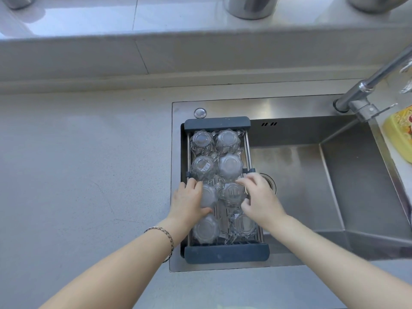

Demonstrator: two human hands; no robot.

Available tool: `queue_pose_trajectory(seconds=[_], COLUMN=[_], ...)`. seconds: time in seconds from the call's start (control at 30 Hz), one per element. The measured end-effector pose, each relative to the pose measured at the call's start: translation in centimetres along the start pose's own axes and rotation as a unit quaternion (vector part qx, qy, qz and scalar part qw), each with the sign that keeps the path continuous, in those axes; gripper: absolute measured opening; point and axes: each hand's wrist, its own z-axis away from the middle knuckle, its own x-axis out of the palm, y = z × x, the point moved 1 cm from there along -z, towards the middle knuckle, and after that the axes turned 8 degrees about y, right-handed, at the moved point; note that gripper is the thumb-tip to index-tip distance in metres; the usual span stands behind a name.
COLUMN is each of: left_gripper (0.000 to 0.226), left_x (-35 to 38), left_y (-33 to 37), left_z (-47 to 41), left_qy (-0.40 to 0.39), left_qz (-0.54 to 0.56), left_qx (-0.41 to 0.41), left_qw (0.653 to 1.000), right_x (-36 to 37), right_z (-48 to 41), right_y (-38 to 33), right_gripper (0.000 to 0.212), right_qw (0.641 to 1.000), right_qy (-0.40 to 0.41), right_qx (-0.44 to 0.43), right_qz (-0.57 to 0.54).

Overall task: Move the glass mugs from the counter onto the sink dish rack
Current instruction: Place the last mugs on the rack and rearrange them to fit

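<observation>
A dark-framed dish rack (pixel 226 253) spans the left part of the steel sink (pixel 334 186). Several glass mugs stand upside down in it in two columns, from the back pair (pixel 201 141) to the front pair (pixel 206 229). My left hand (pixel 189 200) wraps around the left mug of the third row (pixel 209 195). My right hand (pixel 259 199) curls around the right mug of that row (pixel 233 192), fingers above it and thumb below it. Both mugs rest on the rack wires.
A grey counter (pixel 78 175) lies to the left of the sink. The chrome tap (pixel 365 90) reaches in from the right. A yellow packet (pixel 399 134) sits on the right rim. Metal pots (pixel 249 6) stand on the window ledge behind.
</observation>
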Motion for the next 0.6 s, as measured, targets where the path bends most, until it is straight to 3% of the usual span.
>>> queue_pose_trajectory(seconds=[0.07,0.13,0.3,0.6], left_gripper=[0.069,0.067,0.064,0.062], left_x=[0.1,0.1,-0.3,-0.2], left_y=[-0.1,-0.1,-0.1,0.3], left_z=[0.1,0.2,0.3,-0.1], left_qy=[0.005,0.006,-0.005,0.02], left_qz=[0.015,0.024,0.026,-0.013], left_qx=[-0.004,-0.006,0.02,-0.003], left_qw=[1.0,1.0,0.999,1.0], right_x=[0.5,1.5,2.9,2.1], right_z=[0.7,0.7,0.1,-0.3], right_y=[-0.1,-0.4,-1.2,-0.5], right_gripper=[0.062,0.08,0.071,0.073], right_qw=[0.986,0.973,0.972,0.984], right_qy=[-0.012,-0.052,-0.018,-0.069], right_qx=[0.168,0.226,0.229,0.155], right_qz=[-0.02,-0.021,-0.05,-0.044])
